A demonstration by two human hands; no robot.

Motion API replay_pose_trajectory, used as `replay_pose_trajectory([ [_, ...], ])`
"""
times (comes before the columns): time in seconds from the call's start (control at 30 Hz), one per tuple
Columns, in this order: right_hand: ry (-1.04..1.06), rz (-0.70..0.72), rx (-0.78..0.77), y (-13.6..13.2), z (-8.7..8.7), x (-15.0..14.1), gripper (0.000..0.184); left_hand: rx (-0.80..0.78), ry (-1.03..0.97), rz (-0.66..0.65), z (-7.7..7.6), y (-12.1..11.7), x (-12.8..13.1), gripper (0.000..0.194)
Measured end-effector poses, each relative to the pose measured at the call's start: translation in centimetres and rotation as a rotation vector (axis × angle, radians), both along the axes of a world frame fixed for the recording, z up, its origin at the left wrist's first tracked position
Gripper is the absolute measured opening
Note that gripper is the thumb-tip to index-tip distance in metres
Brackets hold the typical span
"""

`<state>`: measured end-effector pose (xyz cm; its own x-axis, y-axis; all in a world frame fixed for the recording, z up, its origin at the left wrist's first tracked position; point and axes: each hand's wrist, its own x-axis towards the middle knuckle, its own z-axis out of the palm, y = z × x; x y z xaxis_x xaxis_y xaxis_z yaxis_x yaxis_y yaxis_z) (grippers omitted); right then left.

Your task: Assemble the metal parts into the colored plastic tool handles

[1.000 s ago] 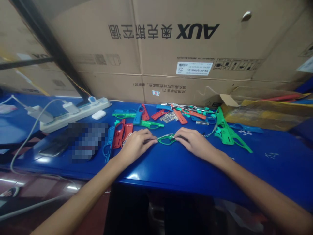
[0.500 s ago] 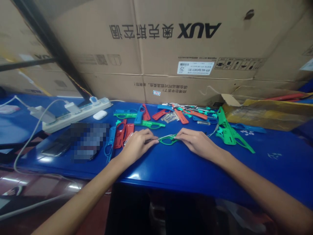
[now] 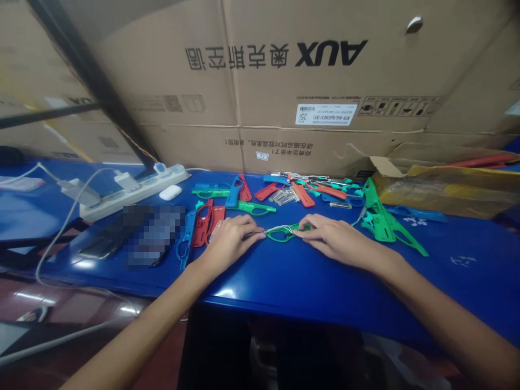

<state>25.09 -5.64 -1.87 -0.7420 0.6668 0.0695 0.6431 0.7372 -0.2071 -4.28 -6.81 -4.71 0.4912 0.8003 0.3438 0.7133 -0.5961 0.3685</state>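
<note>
Between my hands, just above the blue table, is a green plastic lighter shell [image 3: 278,234] with a loop-shaped trigger guard and thin pale wires along it. My left hand [image 3: 232,238] is closed, thumb and fingers pinching the shell's left end. My right hand [image 3: 328,236] is closed over its right end, the fingertips at the wires. My fingers cover both ends. Left of my left hand lie red shells [image 3: 200,223] and a blue shell [image 3: 186,238]. Beyond are a blue handle piece [image 3: 234,192], an orange handle piece [image 3: 303,193] and several small clear tubes [image 3: 283,195].
Right of my right hand stand larger green shells [image 3: 379,216]. A box with yellow tape [image 3: 447,189] sits at the right back, before a big cardboard panel [image 3: 268,97]. At left are a power strip [image 3: 134,192], a white earbud case [image 3: 170,192] and dark phones [image 3: 156,235].
My right hand has shifted slightly right along the green shell, its fingers lying flatter over the wires. My left hand keeps its pinch. The whole view has moved a little.
</note>
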Motion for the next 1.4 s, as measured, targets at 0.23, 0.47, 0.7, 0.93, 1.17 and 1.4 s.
replay_pose_trajectory([
  [0.23, 0.077, 0.022, -0.080, 1.1, 0.8, 1.2, 0.030, 0.136, 0.285, -0.007, 1.0, -0.1, 1.5, 0.023],
  [0.47, 0.219, -0.070, 0.118, 2.8, 0.6, 3.5, 0.032, -0.029, 0.558, -0.140, 4.9, 3.1, 4.6, 0.010],
  [0.7, 0.164, -0.085, 0.032, 3.1, -0.1, 3.4, 0.036, -0.179, 0.520, -0.121, 6.4, 5.3, 8.6, 0.005],
  [0.93, 0.109, -0.152, 0.032, 2.8, 0.6, 3.4, 0.048, -0.199, 0.492, -0.217, 6.0, 6.4, 7.3, 0.006],
  [1.17, 0.054, -0.122, -0.005, 2.4, 1.0, 3.0, 0.036, -0.032, 0.395, -0.209, 4.5, 5.4, 4.8, 0.011],
  [1.4, 0.086, -0.125, -0.053, 2.8, 0.8, 3.4, 0.029, -0.059, 0.234, -0.280, 3.4, 5.4, 4.4, 0.015],
])
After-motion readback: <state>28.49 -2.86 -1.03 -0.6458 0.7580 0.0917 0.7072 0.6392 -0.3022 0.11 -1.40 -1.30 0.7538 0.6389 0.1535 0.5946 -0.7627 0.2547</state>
